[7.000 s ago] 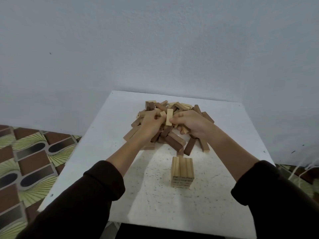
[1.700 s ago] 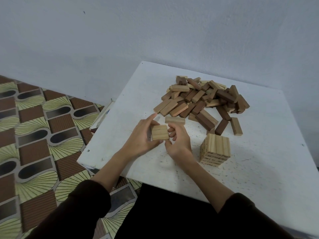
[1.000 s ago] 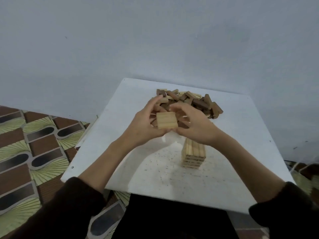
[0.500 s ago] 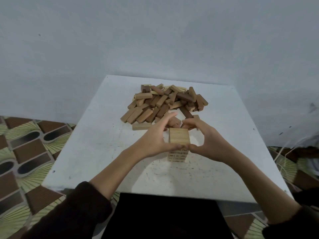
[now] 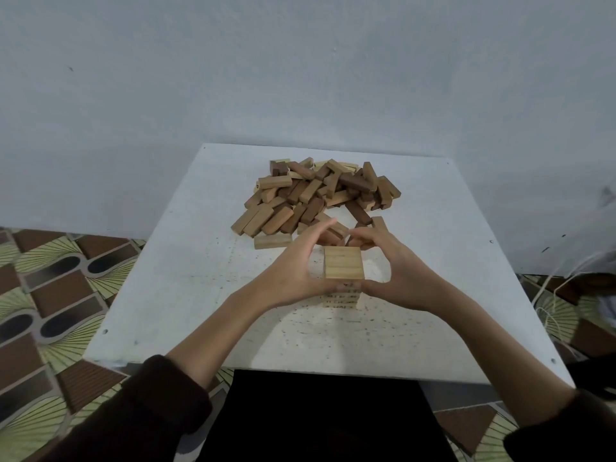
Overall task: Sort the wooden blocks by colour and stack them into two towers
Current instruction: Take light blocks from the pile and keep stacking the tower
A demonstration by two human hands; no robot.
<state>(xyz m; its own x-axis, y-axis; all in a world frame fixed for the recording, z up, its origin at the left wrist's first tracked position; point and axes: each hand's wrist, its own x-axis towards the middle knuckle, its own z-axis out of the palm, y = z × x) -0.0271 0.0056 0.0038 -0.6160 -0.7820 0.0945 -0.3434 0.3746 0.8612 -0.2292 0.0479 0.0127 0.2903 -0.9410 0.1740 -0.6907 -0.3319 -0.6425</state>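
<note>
Centre of frame, on the desk (image 5: 186, 278): left hand (image 5: 293, 271) and right hand (image 5: 396, 275) cup the light tower (image 5: 343, 266). Both are spread wide, thumbs touching its near face just under the top layer, fingers arched past the far side; neither grips a block. Top-layer blocks run left-right. Beyond the fingertips, toward upper centre, lies the mixed pile (image 5: 316, 195). Closest loose light block (image 5: 271, 241) sits just upper left of the left hand, long axis across the frame, so likely that hand's pick. No dark tower yet. Print on the lower block ends is too blurred to read.
</note>
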